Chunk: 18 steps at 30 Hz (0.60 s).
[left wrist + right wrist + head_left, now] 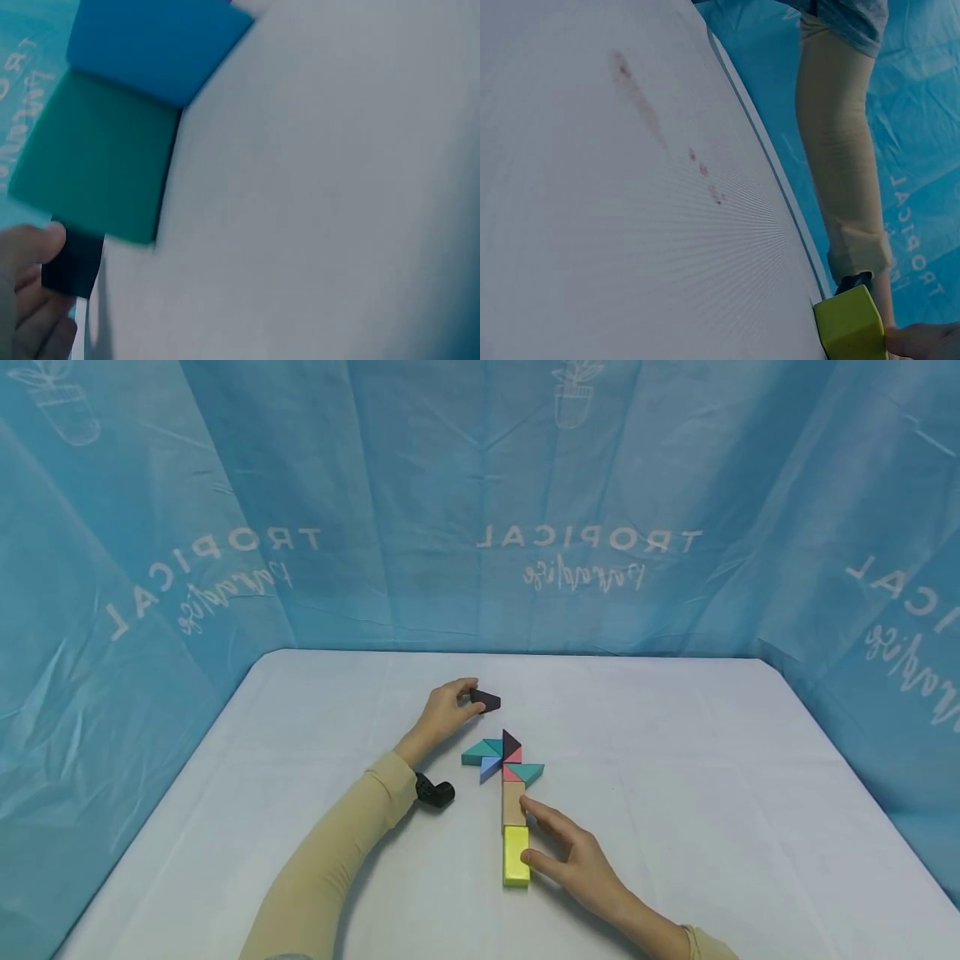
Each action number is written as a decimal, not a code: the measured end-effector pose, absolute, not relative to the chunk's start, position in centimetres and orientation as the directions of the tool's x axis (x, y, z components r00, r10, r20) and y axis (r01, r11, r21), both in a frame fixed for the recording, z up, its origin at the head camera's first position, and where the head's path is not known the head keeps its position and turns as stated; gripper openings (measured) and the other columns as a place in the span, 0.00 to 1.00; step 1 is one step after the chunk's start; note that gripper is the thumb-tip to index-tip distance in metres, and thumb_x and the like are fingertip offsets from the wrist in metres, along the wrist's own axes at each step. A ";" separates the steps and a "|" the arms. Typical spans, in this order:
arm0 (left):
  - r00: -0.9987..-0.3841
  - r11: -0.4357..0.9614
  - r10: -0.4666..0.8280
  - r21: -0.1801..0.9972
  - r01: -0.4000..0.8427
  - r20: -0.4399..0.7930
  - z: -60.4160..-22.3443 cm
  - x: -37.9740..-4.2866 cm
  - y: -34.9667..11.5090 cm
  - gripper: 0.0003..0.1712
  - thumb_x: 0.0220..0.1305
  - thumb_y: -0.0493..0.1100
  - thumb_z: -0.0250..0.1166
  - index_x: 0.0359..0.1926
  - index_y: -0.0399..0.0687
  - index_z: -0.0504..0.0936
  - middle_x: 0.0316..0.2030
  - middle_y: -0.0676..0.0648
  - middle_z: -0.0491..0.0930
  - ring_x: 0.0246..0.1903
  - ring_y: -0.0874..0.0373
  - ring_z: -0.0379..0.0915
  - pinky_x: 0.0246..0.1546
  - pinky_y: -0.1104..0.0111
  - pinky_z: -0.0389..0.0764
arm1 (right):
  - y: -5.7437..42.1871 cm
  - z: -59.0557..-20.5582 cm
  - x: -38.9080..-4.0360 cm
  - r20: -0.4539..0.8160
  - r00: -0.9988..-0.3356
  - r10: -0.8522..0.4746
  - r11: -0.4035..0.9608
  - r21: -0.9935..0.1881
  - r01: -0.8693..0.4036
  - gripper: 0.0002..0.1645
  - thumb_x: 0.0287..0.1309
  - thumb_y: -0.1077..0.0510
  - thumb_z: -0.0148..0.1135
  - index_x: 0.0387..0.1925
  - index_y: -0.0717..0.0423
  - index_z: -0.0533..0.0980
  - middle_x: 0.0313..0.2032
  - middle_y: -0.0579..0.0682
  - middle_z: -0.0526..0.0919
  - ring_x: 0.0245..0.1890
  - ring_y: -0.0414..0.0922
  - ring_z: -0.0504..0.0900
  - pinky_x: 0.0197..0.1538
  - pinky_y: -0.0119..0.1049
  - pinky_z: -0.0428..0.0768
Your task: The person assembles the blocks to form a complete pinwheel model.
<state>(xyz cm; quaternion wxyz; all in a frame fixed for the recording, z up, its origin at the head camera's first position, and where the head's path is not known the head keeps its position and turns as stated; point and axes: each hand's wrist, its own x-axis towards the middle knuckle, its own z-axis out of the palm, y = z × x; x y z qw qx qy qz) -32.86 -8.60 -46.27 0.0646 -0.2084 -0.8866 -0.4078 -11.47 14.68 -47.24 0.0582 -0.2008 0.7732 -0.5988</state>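
Note:
My left hand (444,710) pinches a black block (485,700) between thumb and fingers, beyond a pinwheel of triangular blocks. The wheel has teal (480,752), blue (491,767), pink (512,772) and black (511,744) pieces. Below it a plain wooden block (513,803) and a yellow block (516,857) lie end to end like a stem. My right hand (581,864) rests beside the stem, thumb against the yellow block and a fingertip at the wooden one. In the left wrist view the held black block (73,262) appears beneath a large green face (97,157).
A white cloth covers the table (712,793), with blue printed curtains (570,485) behind and at both sides. A black wrist camera (435,792) sticks out from my left sleeve, left of the wheel. Reddish stains (703,170) mark the cloth in the right wrist view.

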 end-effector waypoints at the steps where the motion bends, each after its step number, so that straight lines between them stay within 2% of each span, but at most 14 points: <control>1: -0.901 0.561 0.331 0.710 0.426 0.279 -46.3 -32.9 -8.8 0.29 0.61 0.41 0.66 0.61 0.33 0.71 0.56 0.38 0.74 0.54 0.47 0.71 0.55 0.61 0.73 | 14.7 -47.3 -11.5 0.151 -0.913 -0.380 0.201 -0.950 -0.241 0.38 0.55 0.54 0.67 0.66 0.52 0.64 0.66 0.47 0.65 0.66 0.42 0.60 0.65 0.31 0.59; 9: -0.888 0.410 0.376 0.813 0.414 0.263 -46.6 -33.0 -10.0 0.29 0.65 0.34 0.59 0.65 0.30 0.62 0.62 0.36 0.66 0.60 0.45 0.65 0.60 0.63 0.67 | 14.7 -47.3 -11.5 0.167 -0.910 -0.378 0.193 -0.948 -0.255 0.37 0.56 0.54 0.67 0.66 0.51 0.65 0.65 0.47 0.66 0.66 0.43 0.60 0.65 0.30 0.59; 15: -0.908 0.493 0.350 0.779 0.388 0.230 -46.7 -32.9 -9.0 0.45 0.58 0.48 0.68 0.69 0.35 0.58 0.63 0.38 0.66 0.62 0.46 0.62 0.60 0.58 0.67 | 14.6 -47.3 -11.4 0.149 -0.914 -0.376 0.203 -0.950 -0.238 0.37 0.55 0.54 0.67 0.66 0.50 0.65 0.65 0.47 0.65 0.66 0.42 0.60 0.65 0.30 0.59; 18: -0.913 0.544 0.338 0.743 0.389 0.230 -46.8 -33.0 -8.5 0.46 0.57 0.50 0.70 0.69 0.37 0.57 0.63 0.39 0.67 0.62 0.45 0.62 0.58 0.56 0.68 | 14.6 -47.3 -11.4 0.158 -0.912 -0.379 0.202 -0.947 -0.248 0.38 0.56 0.54 0.67 0.66 0.51 0.64 0.65 0.48 0.65 0.66 0.43 0.60 0.65 0.31 0.59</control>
